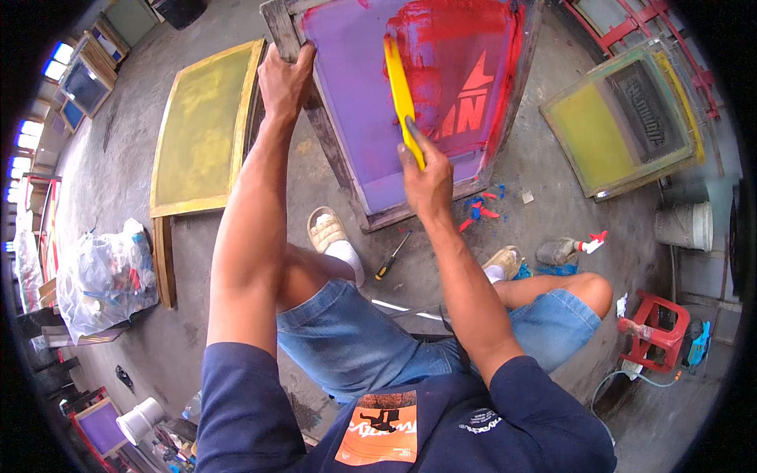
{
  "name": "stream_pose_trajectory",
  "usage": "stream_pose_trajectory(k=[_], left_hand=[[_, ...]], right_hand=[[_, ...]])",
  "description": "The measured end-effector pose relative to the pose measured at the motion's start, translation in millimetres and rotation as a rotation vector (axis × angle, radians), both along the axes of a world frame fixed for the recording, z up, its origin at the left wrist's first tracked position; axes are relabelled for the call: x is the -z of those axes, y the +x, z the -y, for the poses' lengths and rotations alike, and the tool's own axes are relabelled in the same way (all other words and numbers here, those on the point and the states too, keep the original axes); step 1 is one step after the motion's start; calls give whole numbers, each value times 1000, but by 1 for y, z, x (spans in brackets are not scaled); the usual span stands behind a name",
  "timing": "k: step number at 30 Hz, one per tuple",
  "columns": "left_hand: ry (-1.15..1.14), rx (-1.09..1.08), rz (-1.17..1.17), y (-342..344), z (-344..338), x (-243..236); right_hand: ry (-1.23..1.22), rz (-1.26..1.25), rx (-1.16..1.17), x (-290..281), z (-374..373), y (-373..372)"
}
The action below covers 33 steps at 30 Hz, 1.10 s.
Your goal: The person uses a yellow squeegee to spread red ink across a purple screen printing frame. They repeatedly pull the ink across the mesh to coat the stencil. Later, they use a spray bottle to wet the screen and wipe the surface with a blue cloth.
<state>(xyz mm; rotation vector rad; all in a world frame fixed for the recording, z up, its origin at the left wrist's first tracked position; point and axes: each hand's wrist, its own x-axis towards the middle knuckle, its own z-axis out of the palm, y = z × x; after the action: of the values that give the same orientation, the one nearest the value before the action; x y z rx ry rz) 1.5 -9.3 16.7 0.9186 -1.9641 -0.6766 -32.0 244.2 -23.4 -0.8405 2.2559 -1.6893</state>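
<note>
Left hand (285, 79), upper centre-left of frame, had its fingers curled tight over the wooden edge of the printing screen (371, 150), apparently steadying the tilted frame. Right hand (426, 177), centre, was closed around the lower end of the yellow scraper (400, 94), whose blade lay flat on the purple mesh beside the red ink (461, 55), likely to drag ink across. The screen's bottom corner rested on the concrete floor (544, 181) between the sandalled feet. Its top was cut off by the frame edge. A screwdriver (392, 256) lay below. The scraper's handle was hidden inside the grip.
</note>
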Motion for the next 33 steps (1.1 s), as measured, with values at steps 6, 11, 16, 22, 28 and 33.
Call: stream_pose_trajectory(k=[6,11,16,22,28,33], left_hand=[[-75,40,-62,-4,1,-6],[-45,26,13,4,6,9],[-32,48,-80,0,-1,-1],[-83,33,-20,0,0,-2],[3,67,-41,3,1,2],[-101,9,-57,2,6,2]], right_hand=[[29,-202,43,80,-48,17],[225,-44,-35,35,-41,-5],[147,-241,1,53,-48,-18],[127,-285,-33,68,-63,-24],[287,-139,-32,23,-41,-38],[127,-266,-6,47,-45,-28]])
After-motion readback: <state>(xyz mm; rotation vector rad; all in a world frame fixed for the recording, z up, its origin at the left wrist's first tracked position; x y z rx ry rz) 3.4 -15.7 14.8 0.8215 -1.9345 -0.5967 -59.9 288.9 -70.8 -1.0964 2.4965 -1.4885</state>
